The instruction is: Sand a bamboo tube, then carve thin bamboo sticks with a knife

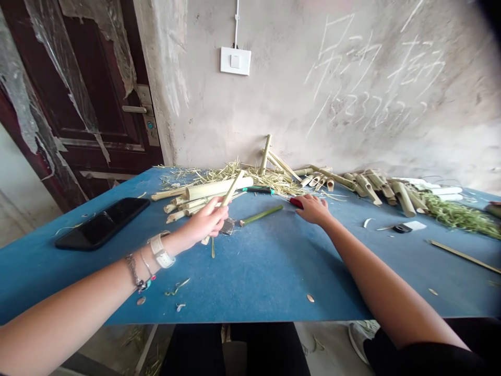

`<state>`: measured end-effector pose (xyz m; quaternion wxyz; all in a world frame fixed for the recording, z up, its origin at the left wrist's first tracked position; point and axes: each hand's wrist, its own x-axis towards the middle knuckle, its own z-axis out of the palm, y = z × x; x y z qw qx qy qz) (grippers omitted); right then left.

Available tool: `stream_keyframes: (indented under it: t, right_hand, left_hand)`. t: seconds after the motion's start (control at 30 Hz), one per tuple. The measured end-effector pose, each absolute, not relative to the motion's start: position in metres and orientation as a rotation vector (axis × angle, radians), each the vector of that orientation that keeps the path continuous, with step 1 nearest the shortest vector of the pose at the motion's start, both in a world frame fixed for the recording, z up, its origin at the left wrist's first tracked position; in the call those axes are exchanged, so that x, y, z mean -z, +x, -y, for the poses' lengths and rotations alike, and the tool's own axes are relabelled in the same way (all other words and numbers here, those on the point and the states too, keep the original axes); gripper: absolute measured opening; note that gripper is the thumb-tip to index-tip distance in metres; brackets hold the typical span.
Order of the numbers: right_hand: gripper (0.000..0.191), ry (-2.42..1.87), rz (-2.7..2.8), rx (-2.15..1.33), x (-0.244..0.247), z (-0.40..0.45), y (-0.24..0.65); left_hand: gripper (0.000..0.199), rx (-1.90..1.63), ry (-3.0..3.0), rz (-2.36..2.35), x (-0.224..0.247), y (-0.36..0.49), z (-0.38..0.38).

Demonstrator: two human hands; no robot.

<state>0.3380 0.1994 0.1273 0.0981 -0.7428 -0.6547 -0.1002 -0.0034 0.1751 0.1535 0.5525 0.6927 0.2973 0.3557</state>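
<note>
My left hand (209, 222), with a white watch on its wrist, is closed round a pale bamboo strip (234, 189) that points up and away. Just beyond it lie several pale bamboo pieces (219, 188) beside a heap of shavings. My right hand (312, 209) is closed on the red handle (296, 202) of a tool resting at the table's middle; its far end is hard to make out. Between the hands lies a short green bamboo stick (261, 215). A black and green tool (260, 190) is behind that stick.
On the blue table (250, 282), a black phone (104, 222) lies left. Cut bamboo tubes (364, 185) and green shavings (457, 215) line the back right. A small black and white object (409, 227) and a thin strip (465, 256) lie right.
</note>
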Motion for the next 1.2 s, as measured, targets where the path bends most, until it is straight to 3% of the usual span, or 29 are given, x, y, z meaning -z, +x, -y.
stream_keyframes:
  t: [0.4, 0.57, 0.77, 0.87, 1.2]
  right_hand:
    - [0.045, -2.300, 1.966, 0.189, -0.135, -0.195, 0.337]
    - [0.051, -2.226, 1.956, 0.175, -0.136, -0.195, 0.322]
    - [0.031, -2.165, 1.950, 0.200, -0.143, -0.189, 0.297]
    - [0.030, -2.112, 1.915, 0.259, -0.153, -0.182, 0.286]
    - [0.027, -1.310, 2.202, 0.411, -0.170, -0.138, 0.219]
  left_hand:
    - [0.026, -1.307, 1.602, -0.756, -0.166, -0.016, -0.189]
    - [0.028, -1.136, 1.613, -0.740, -0.158, -0.014, -0.187]
    - [0.030, -0.957, 1.614, -0.651, -0.157, -0.004, -0.174]
    - [0.027, -0.969, 1.474, -0.614, -0.159, -0.004, -0.173]
    - [0.042, -0.798, 1.627, -0.718, -0.157, -0.002, -0.164]
